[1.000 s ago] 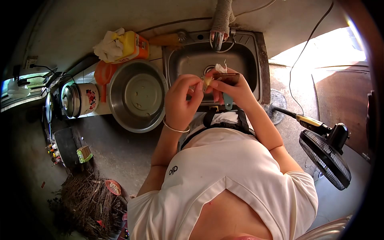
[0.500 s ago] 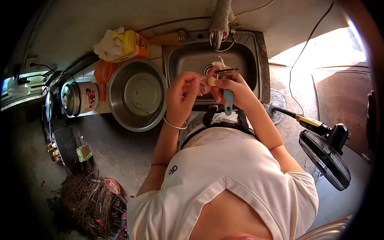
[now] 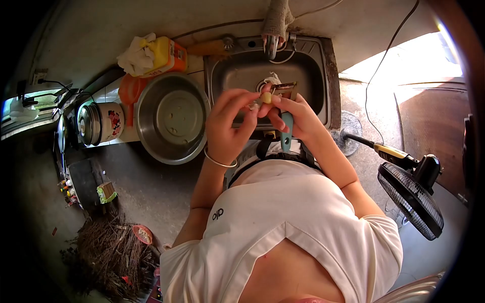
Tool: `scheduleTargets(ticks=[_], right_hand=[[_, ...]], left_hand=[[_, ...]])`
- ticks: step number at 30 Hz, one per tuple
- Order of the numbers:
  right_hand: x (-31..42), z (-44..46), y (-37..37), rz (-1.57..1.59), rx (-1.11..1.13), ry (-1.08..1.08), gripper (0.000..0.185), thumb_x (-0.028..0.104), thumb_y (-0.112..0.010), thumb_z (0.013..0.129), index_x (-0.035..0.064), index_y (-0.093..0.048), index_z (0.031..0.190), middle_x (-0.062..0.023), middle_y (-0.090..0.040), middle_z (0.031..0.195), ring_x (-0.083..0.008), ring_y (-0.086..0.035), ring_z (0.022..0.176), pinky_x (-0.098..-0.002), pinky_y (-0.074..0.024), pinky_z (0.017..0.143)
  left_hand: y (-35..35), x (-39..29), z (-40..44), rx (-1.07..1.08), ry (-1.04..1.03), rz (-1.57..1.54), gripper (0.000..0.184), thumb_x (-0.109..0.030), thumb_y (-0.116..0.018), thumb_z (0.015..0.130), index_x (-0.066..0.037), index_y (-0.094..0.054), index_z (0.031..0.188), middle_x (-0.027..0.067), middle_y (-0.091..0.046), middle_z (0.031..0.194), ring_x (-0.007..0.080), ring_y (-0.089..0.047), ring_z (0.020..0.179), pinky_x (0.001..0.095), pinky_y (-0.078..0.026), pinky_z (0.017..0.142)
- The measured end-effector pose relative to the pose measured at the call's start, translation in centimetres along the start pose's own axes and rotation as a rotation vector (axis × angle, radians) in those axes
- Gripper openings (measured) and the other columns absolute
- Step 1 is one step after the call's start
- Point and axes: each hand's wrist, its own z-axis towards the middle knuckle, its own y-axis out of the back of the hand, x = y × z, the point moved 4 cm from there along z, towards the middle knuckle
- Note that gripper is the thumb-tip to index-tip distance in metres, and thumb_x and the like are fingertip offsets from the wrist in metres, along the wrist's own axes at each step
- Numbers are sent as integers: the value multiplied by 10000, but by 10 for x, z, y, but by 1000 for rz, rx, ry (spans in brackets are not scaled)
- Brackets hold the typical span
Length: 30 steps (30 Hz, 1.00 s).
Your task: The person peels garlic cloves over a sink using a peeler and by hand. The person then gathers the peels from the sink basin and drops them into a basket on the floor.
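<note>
My right hand [image 3: 299,117] is closed over the sink's near edge. Between its thumb and fingers sits a pale yellow garlic clove [image 3: 266,97]. The same hand grips a knife with a teal handle [image 3: 286,132] that points down toward my body; its blade is partly covered by my fingers. Beside the clove, my left hand [image 3: 231,118], with a bangle on the wrist, has thumb and forefinger pinched on a whitish scrap of peel [image 3: 253,106]. A crumpled white piece [image 3: 273,78] shows just beyond my right fingers, above the basin.
A steel sink [image 3: 214,86] lies under my hands, with a cloth-wrapped faucet [image 3: 271,48] at its back. To the left stands a large metal basin [image 3: 144,121] holding a little water, beside an orange scoop [image 3: 130,96] and a yellow-orange jug [image 3: 178,56]. A fan [image 3: 411,194] stands right.
My left hand has drawn slightly left, away from the clove, with its fingers pinched on the scrap. My right hand and the knife have shifted only slightly.
</note>
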Motion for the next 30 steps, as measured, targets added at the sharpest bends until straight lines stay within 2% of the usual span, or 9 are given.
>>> scheduleTargets(ticks=[4, 10, 20, 25, 30], right_hand=[[0, -1, 3, -55, -59, 39, 215, 154, -568, 878, 12, -521, 1033, -128, -640, 770, -93, -528, 509, -202, -399, 412], [-4, -4, 3, -54, -50, 69, 207, 161, -607, 863, 12, -547, 993, -80, -613, 754, -91, -532, 540, -192, -387, 411], [0, -10, 6, -118, -106, 100, 213, 144, -639, 840, 9, -562, 986, -68, -604, 766, -89, -526, 556, -198, -371, 407], [4, -14, 6, -289, -203, 106, 220, 120, -652, 821, 3, -559, 983, -67, -608, 779, -87, -530, 573, -199, -368, 413], [0, -13, 8, -236, -133, 105, 220, 103, -644, 815, 6, -548, 988, -64, -608, 791, -83, -539, 601, -198, -376, 419]], left_hand=[[-3, -5, -3, -12, 0, 78, 199, 11, -651, 751, -10, -643, 948, 83, -599, 912, 178, -605, 732, 255, -508, 607], [-8, -7, -5, -21, -4, 115, 185, 6, -659, 753, -17, -647, 936, 70, -613, 882, 183, -614, 705, 263, -503, 572], [-12, -12, -6, 8, -94, 248, 170, 15, -648, 747, -35, -644, 910, 63, -613, 855, 216, -605, 725, 296, -492, 603], [-16, -18, -7, -18, -249, 481, 183, 0, -662, 715, -53, -610, 883, 50, -585, 855, 216, -589, 724, 310, -487, 589], [-18, -20, -7, 13, -265, 472, 188, 11, -648, 705, -54, -587, 871, 56, -569, 859, 217, -585, 737, 305, -491, 580]])
